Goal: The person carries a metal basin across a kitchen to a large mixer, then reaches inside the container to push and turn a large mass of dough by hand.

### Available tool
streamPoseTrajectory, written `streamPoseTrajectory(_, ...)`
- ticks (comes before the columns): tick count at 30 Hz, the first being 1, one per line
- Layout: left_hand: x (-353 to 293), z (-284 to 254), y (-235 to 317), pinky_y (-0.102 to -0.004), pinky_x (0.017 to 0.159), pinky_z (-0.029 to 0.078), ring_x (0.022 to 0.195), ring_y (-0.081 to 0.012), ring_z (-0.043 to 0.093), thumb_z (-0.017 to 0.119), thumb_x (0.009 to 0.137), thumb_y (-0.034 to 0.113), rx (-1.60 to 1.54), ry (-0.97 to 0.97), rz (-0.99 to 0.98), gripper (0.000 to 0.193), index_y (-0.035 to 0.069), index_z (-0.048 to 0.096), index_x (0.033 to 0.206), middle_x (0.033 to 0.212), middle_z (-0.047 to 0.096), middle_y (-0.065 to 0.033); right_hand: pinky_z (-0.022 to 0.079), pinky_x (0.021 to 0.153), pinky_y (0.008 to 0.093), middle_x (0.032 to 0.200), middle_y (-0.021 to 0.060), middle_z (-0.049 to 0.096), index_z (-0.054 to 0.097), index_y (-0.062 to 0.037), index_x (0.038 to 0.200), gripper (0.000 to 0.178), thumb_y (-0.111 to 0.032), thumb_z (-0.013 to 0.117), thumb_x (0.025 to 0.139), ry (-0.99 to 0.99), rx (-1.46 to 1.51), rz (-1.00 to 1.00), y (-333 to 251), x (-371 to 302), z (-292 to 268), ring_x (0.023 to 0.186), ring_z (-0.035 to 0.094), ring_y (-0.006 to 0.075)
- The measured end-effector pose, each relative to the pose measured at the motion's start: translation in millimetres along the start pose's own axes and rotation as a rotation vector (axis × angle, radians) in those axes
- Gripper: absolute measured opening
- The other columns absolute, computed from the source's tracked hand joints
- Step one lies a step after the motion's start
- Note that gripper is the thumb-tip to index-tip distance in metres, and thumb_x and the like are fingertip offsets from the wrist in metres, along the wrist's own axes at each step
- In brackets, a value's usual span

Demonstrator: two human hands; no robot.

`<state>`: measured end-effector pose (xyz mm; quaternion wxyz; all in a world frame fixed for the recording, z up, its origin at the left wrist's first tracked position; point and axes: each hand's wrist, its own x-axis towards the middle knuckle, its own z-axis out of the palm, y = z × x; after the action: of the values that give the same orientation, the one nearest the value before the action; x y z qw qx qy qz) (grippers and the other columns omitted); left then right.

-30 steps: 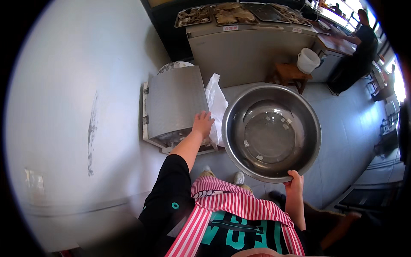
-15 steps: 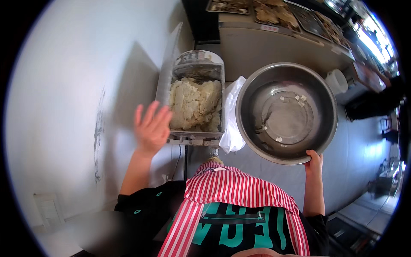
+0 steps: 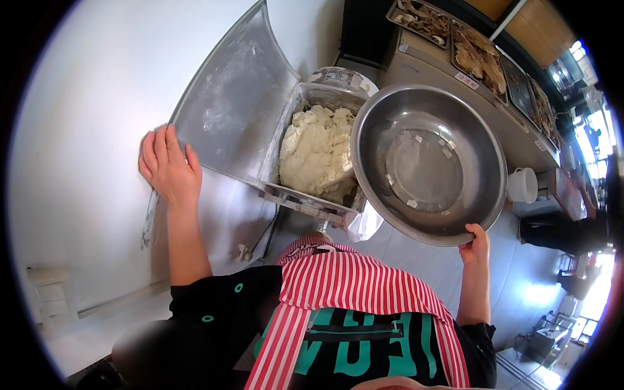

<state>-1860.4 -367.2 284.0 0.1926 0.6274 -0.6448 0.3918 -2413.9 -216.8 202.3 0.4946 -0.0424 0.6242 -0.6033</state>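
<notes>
My left hand (image 3: pixel 170 166) is at the outer edge of a raised metal lid (image 3: pixel 237 97), fingers stretched out and thumb apart. That lid belongs to a metal mixer tub (image 3: pixel 276 159) standing by the white wall. Inside the tub lies a large lump of pale dough (image 3: pixel 315 153). On the right, my right hand (image 3: pixel 476 244) grips the near rim of a wide steel basin (image 3: pixel 448 224), thumb on top and fingers underneath. Several small whitish scraps stick to the basin's floor. The basin is tilted, its left rim close against the tub's right side.
A white bucket (image 3: pixel 344 78) stands behind the tub, and a white bag (image 3: pixel 364 223) hangs below it. Trays of brownish flat food (image 3: pixel 480 58) rest on a counter (image 3: pixel 478 107) at the back right. Farther right stand a small white bucket (image 3: pixel 522 185) and a dark-clothed person (image 3: pixel 556 233).
My left hand has moved left to the lid's edge. The lid, edge-on before, now shows its broad inner face. The view has turned; the basin now covers part of the tub's right side.
</notes>
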Motion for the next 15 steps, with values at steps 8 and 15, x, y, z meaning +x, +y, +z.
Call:
streamPoseTrajectory(8, -64, 89, 138, -0.0486, 0.102, 0.027, 0.124, -0.0364, 0.035, 0.065, 0.074, 0.022, -0.962, -0.343, 0.048, 0.054, 0.005, 0.049, 0.123, 0.132, 0.04, -0.019, 0.051, 0.06, 0.0317, 0.081, 0.0105, 0.058, 0.053, 0.0044, 0.085, 0.013, 0.001, 0.052, 0.073, 0.096, -0.019, -0.063, -10, -3, 20, 0.071, 0.06, 0.0219)
streamPoseTrajectory(15, -82, 172, 298, -0.0518, 0.095, 0.037, 0.128, -0.0424, 0.021, 0.07, 0.07, 0.029, -0.725, -1.239, -0.007, 0.078, 0.013, 0.03, 0.135, 0.137, 0.03, -0.0161, 0.049, 0.072, 0.0352, 0.09, 0.0106, 0.056, 0.052, 0.0039, 0.098, 0.028, 0.005, 0.05, 0.071, 0.304, 0.032, -0.094, 0, 2, 21, 0.082, 0.057, 0.023)
